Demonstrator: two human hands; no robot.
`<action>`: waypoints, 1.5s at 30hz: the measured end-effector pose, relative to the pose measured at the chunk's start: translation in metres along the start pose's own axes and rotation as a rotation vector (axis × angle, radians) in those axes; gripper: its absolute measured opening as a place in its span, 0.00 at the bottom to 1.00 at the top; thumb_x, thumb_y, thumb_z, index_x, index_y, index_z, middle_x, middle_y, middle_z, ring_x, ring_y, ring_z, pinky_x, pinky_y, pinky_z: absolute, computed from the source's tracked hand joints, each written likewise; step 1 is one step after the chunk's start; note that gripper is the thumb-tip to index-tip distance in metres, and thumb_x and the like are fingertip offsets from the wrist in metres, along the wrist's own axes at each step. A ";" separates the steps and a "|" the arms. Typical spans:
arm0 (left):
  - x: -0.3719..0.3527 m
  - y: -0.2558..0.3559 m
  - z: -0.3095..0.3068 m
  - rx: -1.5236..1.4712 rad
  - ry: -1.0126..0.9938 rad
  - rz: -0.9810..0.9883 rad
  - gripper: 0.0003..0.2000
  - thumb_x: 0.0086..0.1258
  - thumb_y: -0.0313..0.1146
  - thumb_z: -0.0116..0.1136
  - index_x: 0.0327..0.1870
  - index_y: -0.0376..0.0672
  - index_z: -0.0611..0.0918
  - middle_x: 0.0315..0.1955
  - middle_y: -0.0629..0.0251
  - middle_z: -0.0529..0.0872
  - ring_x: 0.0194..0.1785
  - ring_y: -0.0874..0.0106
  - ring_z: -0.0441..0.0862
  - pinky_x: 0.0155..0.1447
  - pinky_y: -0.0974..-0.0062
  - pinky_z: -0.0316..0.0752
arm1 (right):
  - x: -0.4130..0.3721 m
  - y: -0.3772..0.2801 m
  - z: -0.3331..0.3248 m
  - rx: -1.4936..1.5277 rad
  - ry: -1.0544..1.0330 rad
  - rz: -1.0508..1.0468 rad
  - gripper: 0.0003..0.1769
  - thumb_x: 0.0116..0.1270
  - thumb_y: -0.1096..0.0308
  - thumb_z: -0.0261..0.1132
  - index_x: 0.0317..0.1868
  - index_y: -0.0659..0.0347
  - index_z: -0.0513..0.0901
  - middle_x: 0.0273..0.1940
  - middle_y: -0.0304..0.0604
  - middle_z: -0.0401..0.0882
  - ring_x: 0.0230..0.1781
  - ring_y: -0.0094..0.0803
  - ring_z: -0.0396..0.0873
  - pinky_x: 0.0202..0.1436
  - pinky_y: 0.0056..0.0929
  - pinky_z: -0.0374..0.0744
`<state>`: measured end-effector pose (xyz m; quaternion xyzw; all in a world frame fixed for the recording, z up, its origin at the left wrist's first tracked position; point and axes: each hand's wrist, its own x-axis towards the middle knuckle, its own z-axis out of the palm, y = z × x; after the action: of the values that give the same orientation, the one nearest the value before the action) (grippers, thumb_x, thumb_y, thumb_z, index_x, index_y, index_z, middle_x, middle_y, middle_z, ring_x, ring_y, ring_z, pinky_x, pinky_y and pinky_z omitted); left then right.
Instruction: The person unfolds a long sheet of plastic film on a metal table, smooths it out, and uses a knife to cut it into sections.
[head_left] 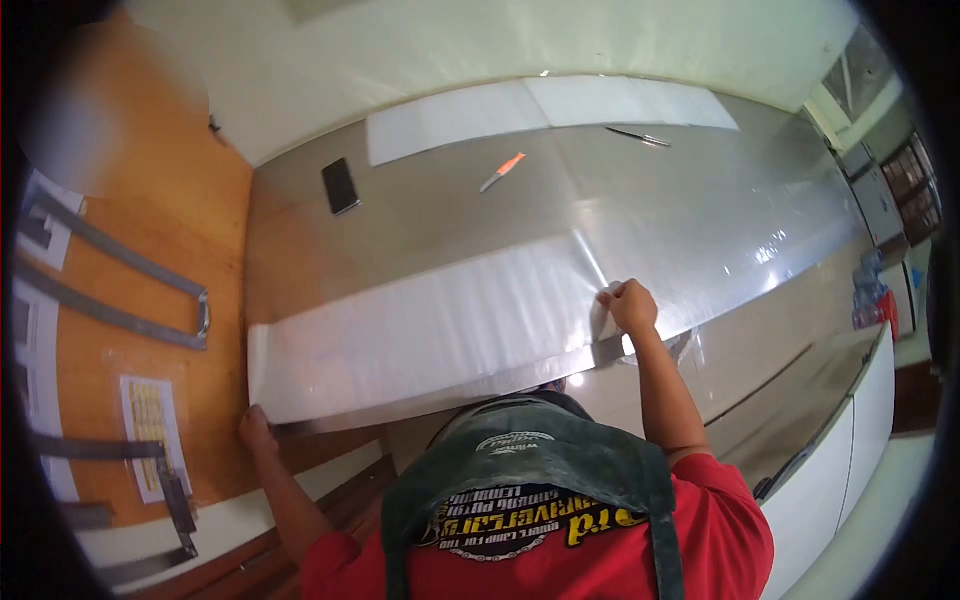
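A long translucent white sheet (430, 325) lies across the front of the metal tabletop (680, 230). Its left end (262, 365) curls up a little along the table's edge. My left hand (258, 430) is closed at the sheet's lower left corner, by the corner of the table. Farther right, my right hand (632, 305) pinches the sheet's right edge, which is lifted into a crease. The fingertips of the left hand are partly hidden.
Farther back lie a black phone (340, 187), an orange-handled cutter (503, 172) and a thin dark-and-silver tool (638, 136). Two white sheets (455, 120) lie along the wall. An orange wooden panel (215, 250) borders the left side; white cabinets (850, 440) stand at right.
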<state>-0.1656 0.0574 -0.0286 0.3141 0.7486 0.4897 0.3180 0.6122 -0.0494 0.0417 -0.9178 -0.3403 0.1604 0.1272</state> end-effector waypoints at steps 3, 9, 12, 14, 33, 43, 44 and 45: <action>-0.015 0.015 0.013 -0.170 0.125 -0.005 0.16 0.66 0.36 0.58 0.45 0.31 0.83 0.32 0.64 0.84 0.34 0.72 0.79 0.40 0.72 0.74 | 0.000 -0.001 0.002 -0.080 0.026 -0.033 0.24 0.55 0.49 0.73 0.38 0.62 0.81 0.38 0.52 0.85 0.42 0.49 0.84 0.46 0.43 0.79; -0.150 0.162 0.091 0.208 0.324 0.352 0.11 0.64 0.29 0.62 0.45 0.33 0.83 0.38 0.56 0.87 0.40 0.65 0.83 0.47 0.69 0.77 | -0.026 -0.098 -0.010 0.049 -0.089 -0.497 0.26 0.66 0.49 0.63 0.32 0.69 0.83 0.33 0.56 0.85 0.36 0.51 0.83 0.43 0.44 0.78; -0.182 0.156 0.140 0.294 0.241 0.900 0.07 0.57 0.24 0.65 0.37 0.37 0.83 0.33 0.58 0.84 0.37 0.62 0.83 0.43 0.69 0.78 | -0.068 -0.184 0.001 0.414 -0.609 -0.802 0.33 0.73 0.44 0.52 0.31 0.69 0.85 0.29 0.58 0.84 0.33 0.47 0.83 0.43 0.43 0.77; -0.219 0.161 0.173 0.233 0.111 1.043 0.08 0.54 0.22 0.66 0.35 0.39 0.83 0.31 0.60 0.83 0.36 0.61 0.83 0.41 0.68 0.78 | -0.102 -0.237 0.010 0.423 -0.806 -0.854 0.38 0.73 0.40 0.48 0.31 0.71 0.85 0.31 0.54 0.85 0.34 0.40 0.83 0.44 0.38 0.77; -0.240 0.151 0.182 -0.319 0.245 0.350 0.07 0.61 0.23 0.64 0.39 0.32 0.83 0.35 0.61 0.87 0.37 0.72 0.82 0.44 0.73 0.76 | -0.226 -0.433 -0.050 0.206 -0.472 -1.624 0.22 0.70 0.62 0.47 0.30 0.75 0.77 0.31 0.71 0.76 0.34 0.65 0.76 0.42 0.55 0.74; -0.290 0.175 0.239 -0.613 0.048 0.196 0.17 0.62 0.31 0.69 0.43 0.25 0.81 0.40 0.55 0.87 0.42 0.69 0.84 0.47 0.71 0.77 | -0.332 -0.555 -0.103 0.010 -0.138 -1.947 0.17 0.62 0.66 0.51 0.36 0.70 0.84 0.37 0.63 0.81 0.40 0.58 0.80 0.49 0.47 0.77; -0.294 0.177 0.244 -0.588 -0.003 0.159 0.16 0.62 0.31 0.69 0.42 0.26 0.82 0.39 0.56 0.87 0.41 0.70 0.84 0.47 0.71 0.77 | -0.343 -0.557 -0.117 -0.030 -0.163 -1.901 0.17 0.63 0.65 0.53 0.37 0.69 0.84 0.38 0.59 0.82 0.41 0.53 0.81 0.48 0.45 0.78; -0.297 0.179 0.250 -0.564 -0.052 0.124 0.15 0.62 0.31 0.69 0.42 0.26 0.82 0.38 0.57 0.87 0.40 0.70 0.84 0.46 0.71 0.77 | -0.353 -0.558 -0.127 -0.068 -0.185 -1.856 0.16 0.63 0.64 0.54 0.38 0.68 0.84 0.40 0.55 0.83 0.43 0.49 0.82 0.48 0.43 0.79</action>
<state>0.2374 0.0163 0.1092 0.2709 0.5540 0.6887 0.3814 0.0817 0.1109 0.4225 -0.2655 -0.9507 0.0571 0.1497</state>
